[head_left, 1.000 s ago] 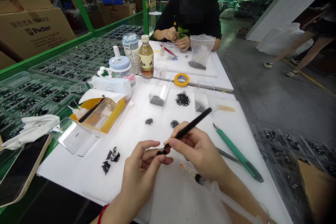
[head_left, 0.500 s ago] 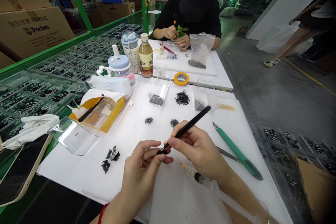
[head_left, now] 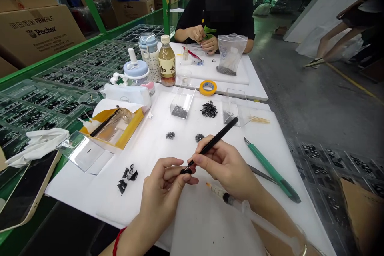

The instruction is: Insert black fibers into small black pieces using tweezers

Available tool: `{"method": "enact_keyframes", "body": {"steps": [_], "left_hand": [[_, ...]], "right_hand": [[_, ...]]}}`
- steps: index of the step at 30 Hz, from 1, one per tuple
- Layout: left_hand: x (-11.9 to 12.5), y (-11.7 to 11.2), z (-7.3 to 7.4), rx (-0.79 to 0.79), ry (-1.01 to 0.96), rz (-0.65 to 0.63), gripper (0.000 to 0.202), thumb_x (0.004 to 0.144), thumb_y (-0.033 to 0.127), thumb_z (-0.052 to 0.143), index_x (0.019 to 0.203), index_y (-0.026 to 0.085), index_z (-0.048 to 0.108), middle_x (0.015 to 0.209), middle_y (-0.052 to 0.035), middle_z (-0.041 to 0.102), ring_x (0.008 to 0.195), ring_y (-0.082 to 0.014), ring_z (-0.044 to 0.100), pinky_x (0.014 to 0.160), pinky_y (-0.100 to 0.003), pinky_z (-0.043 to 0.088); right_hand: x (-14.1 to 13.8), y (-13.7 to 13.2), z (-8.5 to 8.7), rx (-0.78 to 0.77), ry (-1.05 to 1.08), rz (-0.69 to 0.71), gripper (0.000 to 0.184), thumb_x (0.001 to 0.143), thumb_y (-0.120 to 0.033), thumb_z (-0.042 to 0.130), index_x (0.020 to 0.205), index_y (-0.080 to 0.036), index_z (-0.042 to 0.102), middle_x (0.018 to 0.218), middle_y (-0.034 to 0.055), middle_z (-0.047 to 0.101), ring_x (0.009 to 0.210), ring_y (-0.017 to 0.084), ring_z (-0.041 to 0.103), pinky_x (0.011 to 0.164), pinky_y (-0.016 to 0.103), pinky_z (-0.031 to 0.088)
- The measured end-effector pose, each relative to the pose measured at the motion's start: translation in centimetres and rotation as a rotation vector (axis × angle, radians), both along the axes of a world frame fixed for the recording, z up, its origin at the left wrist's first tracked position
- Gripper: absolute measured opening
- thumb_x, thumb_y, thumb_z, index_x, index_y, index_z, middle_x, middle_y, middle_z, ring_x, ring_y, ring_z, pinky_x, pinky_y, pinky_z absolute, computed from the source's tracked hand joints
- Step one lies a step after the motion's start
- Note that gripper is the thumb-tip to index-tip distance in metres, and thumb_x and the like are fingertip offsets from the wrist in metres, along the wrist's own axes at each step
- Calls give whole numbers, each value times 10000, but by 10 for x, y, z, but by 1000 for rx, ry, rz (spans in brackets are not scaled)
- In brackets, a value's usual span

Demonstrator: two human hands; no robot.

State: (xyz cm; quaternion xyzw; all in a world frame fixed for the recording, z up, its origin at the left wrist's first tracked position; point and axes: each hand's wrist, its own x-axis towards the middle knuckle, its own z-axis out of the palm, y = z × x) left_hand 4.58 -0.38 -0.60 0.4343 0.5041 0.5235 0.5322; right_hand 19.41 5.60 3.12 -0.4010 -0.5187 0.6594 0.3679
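Pinched between the thumb and fingers of my left hand (head_left: 165,192) is a small black part (head_left: 186,171), mostly hidden by the fingertips. My right hand (head_left: 228,168) grips black tweezers (head_left: 220,136) like a pen, their tip touching the part. Under my right forearm lies a syringe (head_left: 219,193) with an orange tip. To the left, several black plastic parts (head_left: 127,177) rest on the white foam sheet (head_left: 150,140). Beyond my hands are small piles of tiny dark pieces (head_left: 170,135) and a heap of black curved pieces (head_left: 209,109).
A green craft knife (head_left: 273,170) lies right of my forearm. Clear boxes (head_left: 181,104), yellow tape (head_left: 208,87) and a bottle (head_left: 167,62) stand farther back. At left are a yellow tray (head_left: 130,130) and a phone (head_left: 27,190). Across the table, a co-worker (head_left: 192,16) handles small parts.
Both hands stay at nearly the same place, the tweezer tip still at the black part. The view shifts slightly. In the background, the walking person's legs have moved.
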Motion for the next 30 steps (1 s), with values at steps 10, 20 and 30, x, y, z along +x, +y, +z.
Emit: {"method": "enact_keyframes", "body": {"steps": [10, 20, 30], "left_hand": [[-83, -28, 13, 248, 771, 111, 55, 779, 240, 679, 824, 267, 664, 975, -32, 695, 1008, -238, 606, 878, -357, 472], [-113, -20, -7, 403, 1293, 140, 256, 852, 274, 597, 1081, 186, 670, 1291, -130, 474, 912, -242, 491, 712, -413, 503], [-59, -5, 0, 475, 1342, -214, 235, 886, 104, 502, 1055, 109, 665, 1232, -154, 539, 969, -278, 411, 784, -462, 500]], "right_hand": [[5, 9, -10, -126, -30, -249, 256, 780, -367, 682, 899, -173, 567, 488, -112, 377, 477, 48, 371, 776, 372, 542], [6, 12, -9, -69, -207, -337, 257, 772, -369, 681, 902, -171, 581, 588, -78, 478, 499, 53, 482, 688, 313, 539], [17, 24, -24, 25, -422, -447, 163, 790, -292, 650, 856, -167, 569, 776, -2, 622, 586, 134, 668, 520, 222, 448]]}}
